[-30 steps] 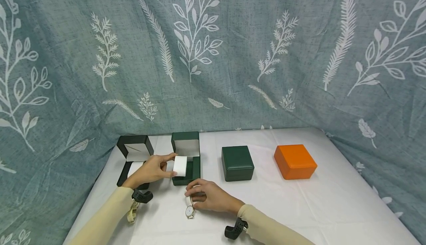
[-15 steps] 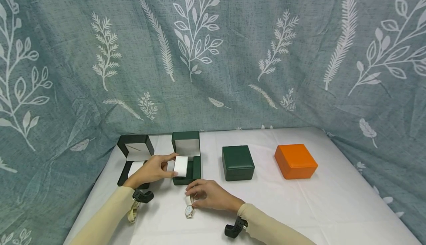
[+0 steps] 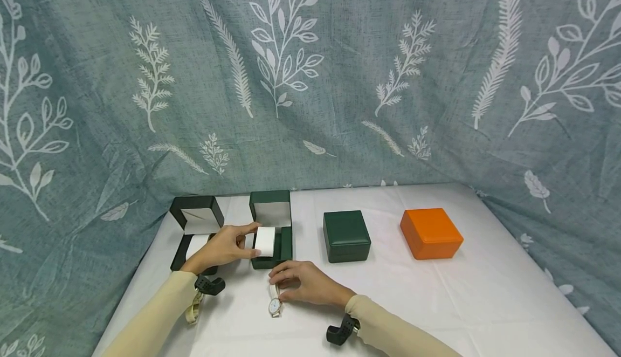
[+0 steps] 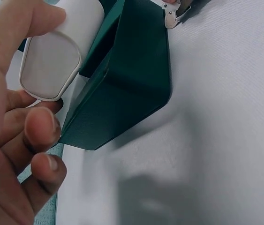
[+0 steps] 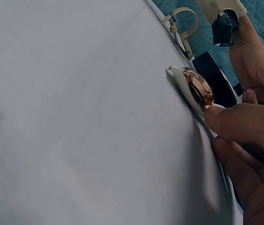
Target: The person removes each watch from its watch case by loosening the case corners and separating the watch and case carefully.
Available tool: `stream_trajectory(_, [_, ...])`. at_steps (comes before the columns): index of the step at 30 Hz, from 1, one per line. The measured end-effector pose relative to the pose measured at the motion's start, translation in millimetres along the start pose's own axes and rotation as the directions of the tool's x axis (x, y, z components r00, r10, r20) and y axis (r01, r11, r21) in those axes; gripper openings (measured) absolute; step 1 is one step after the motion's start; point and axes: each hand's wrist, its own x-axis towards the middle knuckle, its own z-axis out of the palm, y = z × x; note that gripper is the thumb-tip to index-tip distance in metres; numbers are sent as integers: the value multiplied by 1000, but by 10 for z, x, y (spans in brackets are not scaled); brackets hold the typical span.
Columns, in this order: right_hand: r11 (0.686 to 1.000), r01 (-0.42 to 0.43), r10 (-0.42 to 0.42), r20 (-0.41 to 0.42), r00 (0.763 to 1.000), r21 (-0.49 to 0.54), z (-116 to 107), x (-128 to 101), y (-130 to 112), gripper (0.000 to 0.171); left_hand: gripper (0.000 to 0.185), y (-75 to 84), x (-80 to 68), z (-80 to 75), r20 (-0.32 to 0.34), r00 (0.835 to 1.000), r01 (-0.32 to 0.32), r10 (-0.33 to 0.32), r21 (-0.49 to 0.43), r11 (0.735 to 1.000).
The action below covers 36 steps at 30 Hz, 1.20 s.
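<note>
My left hand (image 3: 225, 247) pinches a white watch cushion (image 3: 264, 241) between thumb and fingers, at the left side of an open dark green watch box (image 3: 285, 246). The left wrist view shows the cushion's flat oval end (image 4: 49, 65) beside the box's outer wall (image 4: 127, 84). In front of that box, my right hand (image 3: 312, 286) holds a wristwatch (image 3: 274, 306) by its pale strap, close to the tabletop. In the right wrist view, the thumb touches the watch's rose-gold case (image 5: 199, 86). Other fingers partly hide the strap.
An open black watch box (image 3: 196, 211) stands left, partly behind my left hand. A beige-strapped watch (image 3: 194, 308) lies near my left forearm. To the right are a closed green box (image 3: 346, 237) and a closed orange box (image 3: 431, 233), before a patterned cloth backdrop (image 3: 310, 98).
The white cushion has shifted slightly right over the open green box, still in my left hand. The watch in my right hand has moved and turned slightly; the boxes stay put.
</note>
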Motion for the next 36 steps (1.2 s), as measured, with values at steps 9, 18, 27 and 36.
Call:
stream_trajectory(9, [999, 15, -15, -4, 1000, -42, -16, 4, 22, 33, 84, -2, 2, 4, 7, 1000, 19, -19, -13, 1000])
stream_trajectory(18, [999, -14, 13, -24, 1000, -32, -13, 8, 39, 24, 83, -4, -5, 9, 21, 1000, 12, -11, -8, 1000])
stream_trajectory(27, [999, -15, 13, -53, 998, -34, -37, 13, 11, 20, 82, -4, -3, 2, 22, 1000, 7, -7, -16, 1000])
stream_trajectory(36, [997, -13, 4, -125, 992, -72, -55, 19, 3, 20, 82, -3, -6, -1, 24, 1000, 2, -1, -14, 1000])
